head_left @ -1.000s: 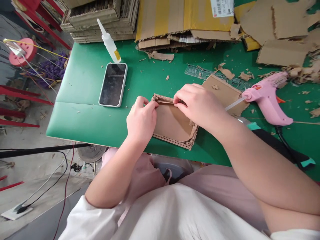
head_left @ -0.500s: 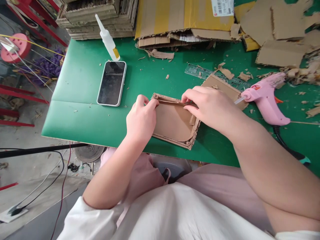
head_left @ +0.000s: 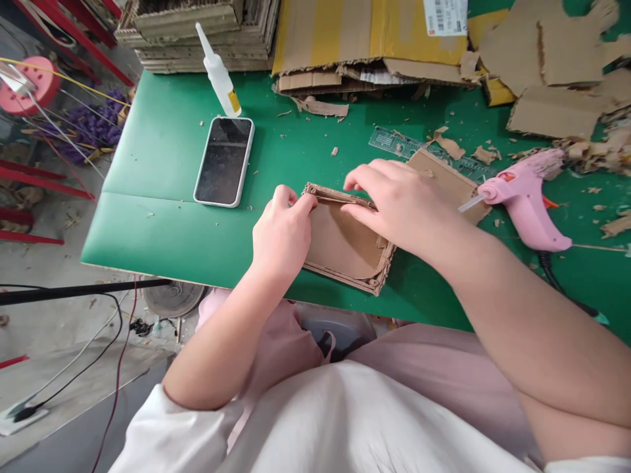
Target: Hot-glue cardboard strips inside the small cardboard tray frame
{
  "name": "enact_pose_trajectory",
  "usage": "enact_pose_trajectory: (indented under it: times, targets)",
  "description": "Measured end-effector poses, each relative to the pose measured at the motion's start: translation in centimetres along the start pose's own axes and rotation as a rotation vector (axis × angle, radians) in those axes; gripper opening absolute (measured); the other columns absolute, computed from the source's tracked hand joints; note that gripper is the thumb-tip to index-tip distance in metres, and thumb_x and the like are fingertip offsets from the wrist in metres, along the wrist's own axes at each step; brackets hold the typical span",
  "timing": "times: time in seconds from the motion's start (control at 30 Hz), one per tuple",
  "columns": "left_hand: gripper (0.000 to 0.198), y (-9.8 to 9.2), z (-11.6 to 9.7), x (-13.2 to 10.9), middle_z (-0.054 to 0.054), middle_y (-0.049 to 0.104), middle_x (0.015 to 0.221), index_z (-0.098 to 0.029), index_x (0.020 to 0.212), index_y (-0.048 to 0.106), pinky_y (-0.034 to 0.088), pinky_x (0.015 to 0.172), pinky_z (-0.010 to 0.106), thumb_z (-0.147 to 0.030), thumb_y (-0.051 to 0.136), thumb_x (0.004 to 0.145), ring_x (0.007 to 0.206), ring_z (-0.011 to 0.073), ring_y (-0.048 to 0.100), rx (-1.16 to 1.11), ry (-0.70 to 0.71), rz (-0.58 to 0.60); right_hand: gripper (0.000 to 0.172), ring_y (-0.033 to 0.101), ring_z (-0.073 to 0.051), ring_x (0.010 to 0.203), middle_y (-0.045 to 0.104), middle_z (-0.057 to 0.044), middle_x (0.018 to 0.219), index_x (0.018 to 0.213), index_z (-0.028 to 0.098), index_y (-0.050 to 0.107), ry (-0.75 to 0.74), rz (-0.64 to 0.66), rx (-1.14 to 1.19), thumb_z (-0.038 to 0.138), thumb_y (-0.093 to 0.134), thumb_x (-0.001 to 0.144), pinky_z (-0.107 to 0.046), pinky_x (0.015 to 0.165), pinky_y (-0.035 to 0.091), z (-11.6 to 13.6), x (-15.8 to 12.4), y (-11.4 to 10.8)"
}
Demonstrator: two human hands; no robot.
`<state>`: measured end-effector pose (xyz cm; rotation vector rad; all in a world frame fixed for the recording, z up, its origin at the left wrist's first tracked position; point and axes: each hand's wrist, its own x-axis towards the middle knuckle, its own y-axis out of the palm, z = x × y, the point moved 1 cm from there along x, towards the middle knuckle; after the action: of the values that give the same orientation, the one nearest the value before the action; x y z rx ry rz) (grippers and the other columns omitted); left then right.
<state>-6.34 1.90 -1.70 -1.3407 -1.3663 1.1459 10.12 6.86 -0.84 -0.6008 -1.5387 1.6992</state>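
A shallow cardboard tray (head_left: 340,246) with layered, rough-edged walls lies near the front edge of the green table. Its left far corner is pinched between the thumb and fingers of my left hand (head_left: 283,226). Along the far wall runs a thin cardboard strip (head_left: 340,197), leaning slightly inward. Over the right part of that wall hovers my right hand (head_left: 389,197), thumb and fingers apart, with nothing visible between them. The right hand covers the tray's far right corner.
A pink glue gun (head_left: 530,197) lies on the right, beside a flat cardboard piece (head_left: 438,174) and a clear ruler (head_left: 399,141). A phone (head_left: 224,161) and a white nozzle bottle (head_left: 219,79) are at the left. Stacked cardboard frames (head_left: 207,46) and scraps (head_left: 557,105) line the back.
My right hand has opened from its pinch on the far wall's strip and moved slightly left. My left hand keeps its hold on the tray's corner.
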Motion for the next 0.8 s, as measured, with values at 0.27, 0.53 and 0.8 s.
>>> enact_pose_trajectory:
  times: [0.27,0.53,0.8]
  targets:
    - [0.023,0.1,0.1,0.0,0.007,0.055,0.104,-0.022,0.102,0.060,0.040,0.061,0.023,-0.022,0.039,0.093,0.083,0.0161,0.056,-0.018,0.005,-0.028,0.014,0.056,-0.019,0.079,0.063,-0.007,0.080,0.085,0.017,0.063,0.068,-0.060,-0.011,0.025,0.052,0.089,-0.029,0.062,0.037,0.9,1.7,2.1]
    - [0.022,0.1,0.0,-0.1,0.007,0.057,0.106,-0.023,0.107,0.058,0.041,0.062,0.024,-0.023,0.041,0.093,0.087,0.0176,0.058,-0.006,-0.011,-0.033,0.012,0.057,-0.021,0.082,0.063,-0.009,0.084,0.090,0.015,0.062,0.052,-0.014,-0.022,0.021,0.052,0.088,-0.030,0.063,0.037,0.9,1.7,2.2]
    - [0.021,0.0,0.1,-0.1,0.006,0.058,0.103,-0.022,0.100,0.061,0.038,0.058,0.024,-0.023,0.040,0.094,0.083,0.0165,0.059,0.025,-0.001,-0.046,0.021,0.054,-0.022,0.088,0.062,-0.010,0.093,0.097,0.017,0.063,0.012,-0.077,-0.021,0.018,0.043,0.090,-0.032,0.067,0.040,1.2,1.7,2.3]
